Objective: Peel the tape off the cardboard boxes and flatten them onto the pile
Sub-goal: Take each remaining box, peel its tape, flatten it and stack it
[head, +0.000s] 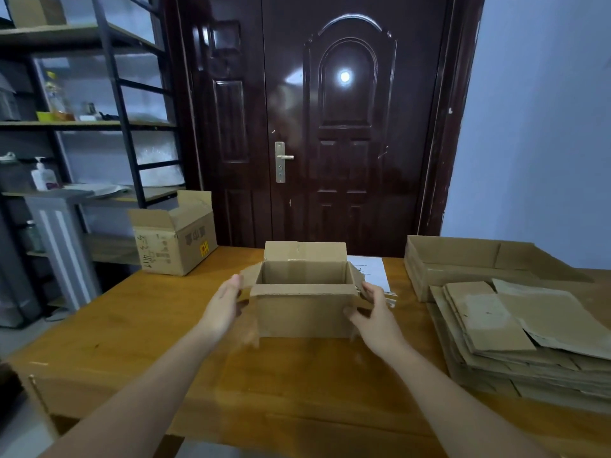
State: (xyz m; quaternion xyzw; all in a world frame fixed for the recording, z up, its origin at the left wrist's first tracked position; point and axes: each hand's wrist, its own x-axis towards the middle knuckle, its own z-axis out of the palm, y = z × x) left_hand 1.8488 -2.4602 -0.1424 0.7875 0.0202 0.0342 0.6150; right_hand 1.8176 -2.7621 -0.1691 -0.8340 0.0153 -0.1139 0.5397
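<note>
With the open box (304,292) standing mid-worktop (139,325), the left hand (223,309) lies flat-fingered against its left side and the right hand (373,312) cups its right corner, so pressing opposite corners inward should collapse it for the pile (515,338) at right.

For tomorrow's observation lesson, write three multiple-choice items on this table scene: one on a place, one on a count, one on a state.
1. Where does the pile of flattened cardboard lie?
A. right side of the table
B. on the floor
C. on the shelf

2. How many open boxes stand on the wooden table?
A. one
B. three
C. six

3. The middle box is:
A. taped shut
B. open on top
C. flattened

Answers: 1 A, beside the right hand. 2 B, left box, middle box, shallow box. 3 B, flaps up, inside visible, left hand alongside.
</note>
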